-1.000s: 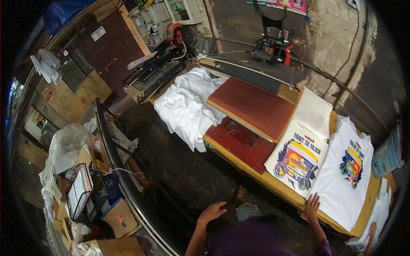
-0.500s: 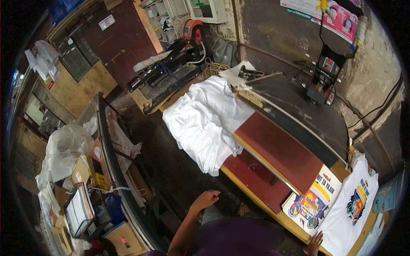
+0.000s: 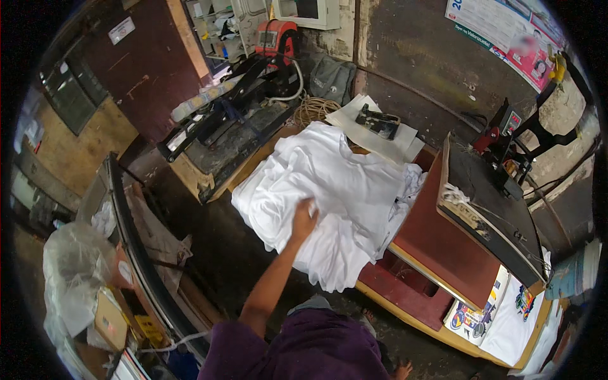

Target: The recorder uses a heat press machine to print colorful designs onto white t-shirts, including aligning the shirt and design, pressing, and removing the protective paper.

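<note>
My left hand (image 3: 305,220) reaches over the bench and rests on a heap of white T-shirts (image 3: 345,231), its thumb apart from the fingers. The cloth is rumpled and hangs over the bench's near edge. Low in the picture, my right hand (image 3: 402,369) hangs near my body with fingers spread, holding nothing. Right of the heap lies a maroon padded board (image 3: 437,237), with a dark flat plate (image 3: 491,209) tilted above it. Beyond the board's right end lies a white printed T-shirt (image 3: 514,323), partly hidden by the plate.
A control box with a red display (image 3: 510,121) stands behind the plate. Pale sheets (image 3: 405,147) with a dark tool (image 3: 378,121) lie behind the heap. A black press-like machine (image 3: 221,120) stands at the back left. At left are a clear plastic bag (image 3: 79,259) and a long dark rail (image 3: 136,250).
My left hand has moved forward from beside my body onto the white T-shirts. My right hand has left the printed T-shirt's edge. The dark plate now sits at a different angle; the view has shifted.
</note>
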Motion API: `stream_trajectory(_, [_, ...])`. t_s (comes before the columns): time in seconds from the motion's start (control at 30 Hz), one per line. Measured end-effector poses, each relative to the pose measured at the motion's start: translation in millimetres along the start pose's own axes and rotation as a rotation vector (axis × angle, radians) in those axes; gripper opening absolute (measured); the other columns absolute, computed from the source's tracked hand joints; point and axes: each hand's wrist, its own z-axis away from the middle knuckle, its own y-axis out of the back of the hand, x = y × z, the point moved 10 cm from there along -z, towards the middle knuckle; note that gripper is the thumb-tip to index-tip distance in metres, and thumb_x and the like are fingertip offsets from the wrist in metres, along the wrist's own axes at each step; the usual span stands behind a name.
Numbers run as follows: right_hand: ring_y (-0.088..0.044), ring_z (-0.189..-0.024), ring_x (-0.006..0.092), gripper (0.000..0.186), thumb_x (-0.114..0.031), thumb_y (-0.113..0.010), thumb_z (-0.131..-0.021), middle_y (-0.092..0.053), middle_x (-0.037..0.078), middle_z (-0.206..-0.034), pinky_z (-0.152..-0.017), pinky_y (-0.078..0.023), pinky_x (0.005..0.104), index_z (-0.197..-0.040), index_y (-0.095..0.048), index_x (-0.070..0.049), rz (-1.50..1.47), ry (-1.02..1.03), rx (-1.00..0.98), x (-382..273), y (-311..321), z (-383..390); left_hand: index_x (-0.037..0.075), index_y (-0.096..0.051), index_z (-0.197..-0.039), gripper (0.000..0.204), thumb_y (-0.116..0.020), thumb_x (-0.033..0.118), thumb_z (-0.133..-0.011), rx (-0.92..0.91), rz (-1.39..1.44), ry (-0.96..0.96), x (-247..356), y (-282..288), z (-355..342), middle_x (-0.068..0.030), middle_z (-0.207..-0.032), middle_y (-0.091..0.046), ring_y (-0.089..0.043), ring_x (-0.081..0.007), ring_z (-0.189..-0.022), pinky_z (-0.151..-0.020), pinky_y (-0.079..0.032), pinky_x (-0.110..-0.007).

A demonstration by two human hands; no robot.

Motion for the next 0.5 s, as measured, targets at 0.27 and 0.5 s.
stream_trajectory(0.27, [-0.056, -0.100, 0.0376, 0.049, -0.003, -0.060, -0.079, -0.056, 0.022, -0.116, -0.086, -0.046, 0.0444, -0.127, -0.052, -0.011, -0.224, -0.162, -0.101, -79, 68, 135, 0.002, -0.056, -0.113, 0.051, -0.062, 0.040, -0.078, -0.327, -0.744, 0.399, -111, 7, -126, -0.0190, -0.113, -0.053, -0.051, -0.0353, -0.102, -0.084, -0.044, -0.046])
stream_trajectory(0.5, [-0.060, -0.088, 0.0300, 0.027, -0.013, -0.055, -0.085, -0.059, 0.023, -0.102, -0.076, -0.047, 0.0366, -0.107, -0.058, 0.003, -0.608, -0.359, 0.058, -111, 132, 119, -0.003, -0.058, -0.092, 0.020, -0.048, 0.014, -0.091, -0.791, 0.349, -0.151, 82, -84, 23, -0.0204, -0.084, -0.063, -0.062, -0.0326, -0.082, -0.072, -0.049, -0.041])
